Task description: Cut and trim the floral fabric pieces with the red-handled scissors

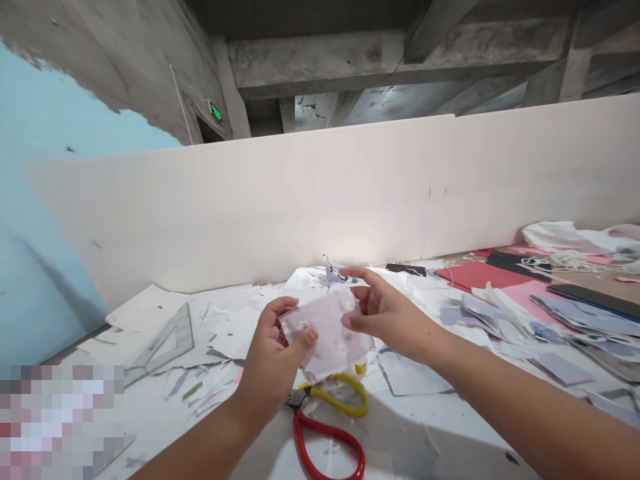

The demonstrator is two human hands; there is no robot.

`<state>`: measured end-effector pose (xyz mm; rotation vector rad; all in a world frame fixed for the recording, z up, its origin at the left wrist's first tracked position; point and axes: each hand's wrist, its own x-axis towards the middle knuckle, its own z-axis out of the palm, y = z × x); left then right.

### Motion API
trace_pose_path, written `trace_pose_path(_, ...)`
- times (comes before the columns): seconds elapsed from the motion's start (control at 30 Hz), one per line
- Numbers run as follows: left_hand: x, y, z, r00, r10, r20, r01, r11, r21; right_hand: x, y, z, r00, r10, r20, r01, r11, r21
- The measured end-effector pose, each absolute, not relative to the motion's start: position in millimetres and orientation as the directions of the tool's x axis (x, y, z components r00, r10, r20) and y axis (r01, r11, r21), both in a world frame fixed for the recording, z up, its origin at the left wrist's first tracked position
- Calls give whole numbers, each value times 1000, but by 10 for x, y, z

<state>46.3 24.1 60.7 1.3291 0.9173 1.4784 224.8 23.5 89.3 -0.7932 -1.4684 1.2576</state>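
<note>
A small piece of white paper, roughly square, is held up above the worktable. My left hand grips its left side, thumb on the front and fingers behind. At its upper right, my right hand pinches the paper between thumb and curled fingers, with the index finger stretched out above. That fingertip is close to a small upright scrap with a dark print; whether they touch I cannot tell. Below the paper lie scissors with one red handle and one yellow handle, their blades mostly hidden by my left hand.
A clear set square lies on the left among white sheets and cuttings. Paper pieces, red card and white string spread over the right side. A pale partition stands behind the table.
</note>
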Motion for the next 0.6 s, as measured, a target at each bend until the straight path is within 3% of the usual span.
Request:
trace_pose_path(0.07, 464, 238, 622, -23, 954, 298, -201, -296, 934, 2237, 219, 885, -285, 932, 224, -13, 230, -973)
trace_pose_path(0.17, 470, 224, 641, 115, 973, 202, -334, -154, 930, 2227, 218, 843, -292, 929, 226, 89, 262, -961)
trace_pose_path(0.23, 478, 215, 658, 249, 960, 128, -398, -19, 917, 2212, 218, 817, -288, 921, 261, 79, 295, -952)
trace_pose_path(0.33, 491, 222, 684, 297, 952, 72, -416, 61, 907, 2185, 203, 818, -335, 893, 301, 22, 327, -945)
trace_pose_path(0.43, 500, 251, 713, 237, 970, 52, -411, 52, 910, 2187, 190, 864, -293, 901, 319, -25, 327, -945)
trace_pose_path(0.6, 486, 314, 749, 20, 999, 50, -472, -35, 881, 2265, 203, 949, 11, 931, 365, 62, 364, -929)
